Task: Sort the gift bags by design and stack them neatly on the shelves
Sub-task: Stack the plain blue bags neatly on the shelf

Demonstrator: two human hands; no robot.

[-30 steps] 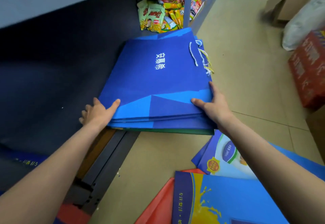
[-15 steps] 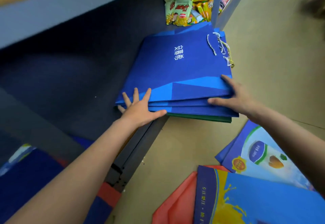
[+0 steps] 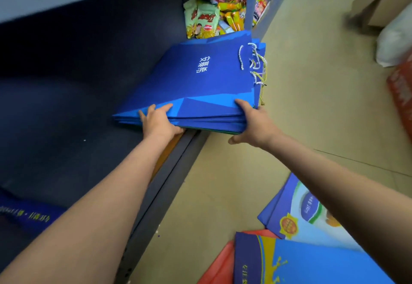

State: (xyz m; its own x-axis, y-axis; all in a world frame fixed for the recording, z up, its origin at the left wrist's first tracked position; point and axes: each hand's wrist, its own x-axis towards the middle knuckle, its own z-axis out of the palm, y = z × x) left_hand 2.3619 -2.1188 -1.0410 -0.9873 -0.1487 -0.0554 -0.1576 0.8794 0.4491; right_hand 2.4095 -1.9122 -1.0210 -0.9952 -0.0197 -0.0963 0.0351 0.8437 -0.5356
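A stack of blue gift bags (image 3: pixel 191 82) is held flat at its near edge, part on the lower shelf (image 3: pixel 66 116), part overhanging the floor. The left hand (image 3: pixel 159 123) grips the near left edge, thumb below; the right hand (image 3: pixel 254 123) grips the near right corner, fingers curled over the top. The stack is best slid inward evenly, kept square, with cord handles (image 3: pixel 254 60) tucked. Other designs (image 3: pixel 312 266) lie below the right forearm.

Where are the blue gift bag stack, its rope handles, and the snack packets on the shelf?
blue gift bag stack (image 3: pixel 200 87): head view, top bag's dark blue face.
rope handles (image 3: pixel 253 60): head view, white cord loops at the stack's far end.
snack packets (image 3: pixel 206 19): head view, green packet's front.
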